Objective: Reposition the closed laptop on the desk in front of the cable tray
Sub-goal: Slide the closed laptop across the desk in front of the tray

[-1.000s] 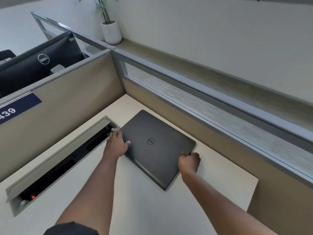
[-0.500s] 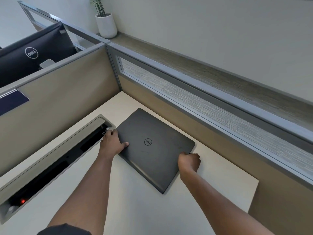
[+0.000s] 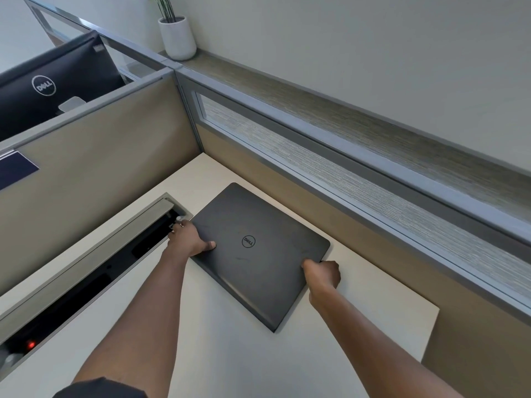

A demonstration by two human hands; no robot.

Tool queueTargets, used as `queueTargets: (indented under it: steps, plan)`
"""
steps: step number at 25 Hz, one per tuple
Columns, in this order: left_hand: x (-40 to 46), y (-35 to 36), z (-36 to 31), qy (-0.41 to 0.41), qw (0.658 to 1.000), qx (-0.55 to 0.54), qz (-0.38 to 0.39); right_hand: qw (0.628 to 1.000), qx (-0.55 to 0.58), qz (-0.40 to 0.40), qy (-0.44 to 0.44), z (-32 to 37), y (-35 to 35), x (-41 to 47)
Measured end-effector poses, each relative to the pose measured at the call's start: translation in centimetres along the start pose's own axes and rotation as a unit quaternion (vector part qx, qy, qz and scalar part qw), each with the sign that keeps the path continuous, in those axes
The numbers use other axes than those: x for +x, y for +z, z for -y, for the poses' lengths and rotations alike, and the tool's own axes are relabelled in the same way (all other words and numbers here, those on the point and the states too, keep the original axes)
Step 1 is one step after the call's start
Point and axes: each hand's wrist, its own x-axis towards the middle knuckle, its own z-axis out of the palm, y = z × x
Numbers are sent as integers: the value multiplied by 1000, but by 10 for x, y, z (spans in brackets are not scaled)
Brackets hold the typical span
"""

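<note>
While open, cable tray (image 3: 94, 271) with red light (image 3: 31, 345) inside.

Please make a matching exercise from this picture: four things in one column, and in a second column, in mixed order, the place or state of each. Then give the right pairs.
Things:
1. laptop
2. plant pot
3. cable tray
4. monitor

Places or states:
A. behind the partition
B. lid open, red light inside
C. on the ledge
D. closed, gripped by both hands

Pairs: 1-D, 2-C, 3-B, 4-A
</note>
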Motion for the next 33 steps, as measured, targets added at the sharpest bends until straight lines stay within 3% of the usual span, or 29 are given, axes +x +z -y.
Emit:
queueTargets:
  steps: [7, 13, 20, 25, 33]
  plan:
    - [7, -6, -1, -19, 1000, 4, 8, 1000, 7, 6, 8, 1, 1, 11]
    - [17, -11, 5, -35, 998, -45, 21, 997, -57, 5, 49, 9, 3, 23]
    - [8, -8, 18, -71, 993, -90, 23, 997, -29, 74, 17, 2, 2, 26]
    - [-23, 3, 43, -93, 982, -167, 7, 997, -64, 36, 36, 8, -2, 19]
    - [-104, 42, 90, -161, 952, -258, -43, 992, -97, 47, -67, -3, -4, 2]
